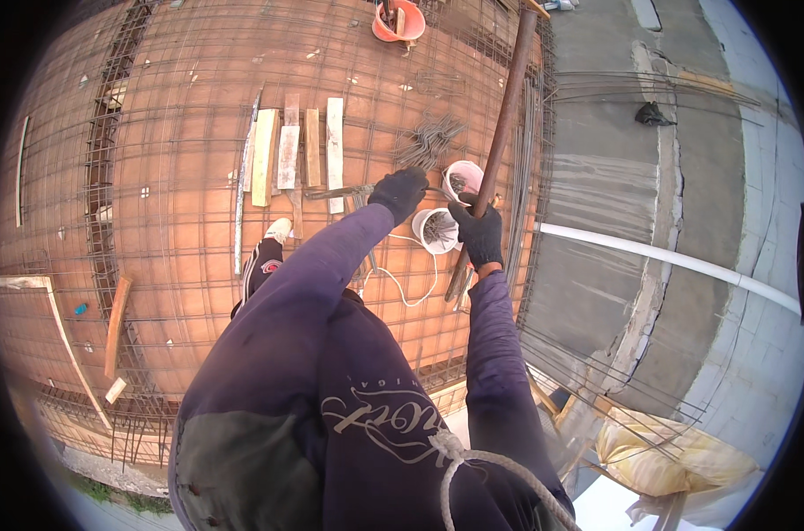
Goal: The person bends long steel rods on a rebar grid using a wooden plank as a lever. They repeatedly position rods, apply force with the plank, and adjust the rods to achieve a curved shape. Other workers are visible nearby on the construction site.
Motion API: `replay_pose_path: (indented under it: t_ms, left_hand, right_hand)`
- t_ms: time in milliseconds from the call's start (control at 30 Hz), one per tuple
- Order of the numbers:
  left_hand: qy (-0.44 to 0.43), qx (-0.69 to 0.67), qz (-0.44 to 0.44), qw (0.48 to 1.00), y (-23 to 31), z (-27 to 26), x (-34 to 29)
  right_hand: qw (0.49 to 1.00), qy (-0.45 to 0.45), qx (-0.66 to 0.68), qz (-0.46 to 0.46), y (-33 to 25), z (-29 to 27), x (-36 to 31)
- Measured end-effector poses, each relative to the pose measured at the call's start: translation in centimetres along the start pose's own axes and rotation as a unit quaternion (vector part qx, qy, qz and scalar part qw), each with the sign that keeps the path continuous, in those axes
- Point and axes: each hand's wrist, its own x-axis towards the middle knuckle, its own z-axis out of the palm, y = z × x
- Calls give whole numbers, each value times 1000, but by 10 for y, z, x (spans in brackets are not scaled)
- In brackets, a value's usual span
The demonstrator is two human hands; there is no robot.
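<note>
Over rebar mesh (194, 257), a pole (507, 102) slants through the gripping right hand (481, 237); left hand's (399, 192) grasp unclear.

Black gloves (479, 237), rust-brown pipe (506, 115), purple sleeves (498, 336), white bucket (441, 249), orange bucket (414, 19), dark-gridded reddish-brown deck (209, 237)

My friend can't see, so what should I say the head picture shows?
A gloved right hand grips a long rusty pole; the gloved left hand is near a white bucket. A steel-bar grid spreads over reddish flooring.
</note>
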Motion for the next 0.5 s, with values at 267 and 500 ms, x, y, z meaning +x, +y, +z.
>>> replay_pose_path:
  t_ms: [267,500]
  left_hand:
    - [75,23,33,996,-9,10,26]
    - [42,42,33,998,-13,15,36]
  right_hand:
    - [990,45,31,129,49,-30,-76]
    - [971,11,26,238,120,-26,-165]
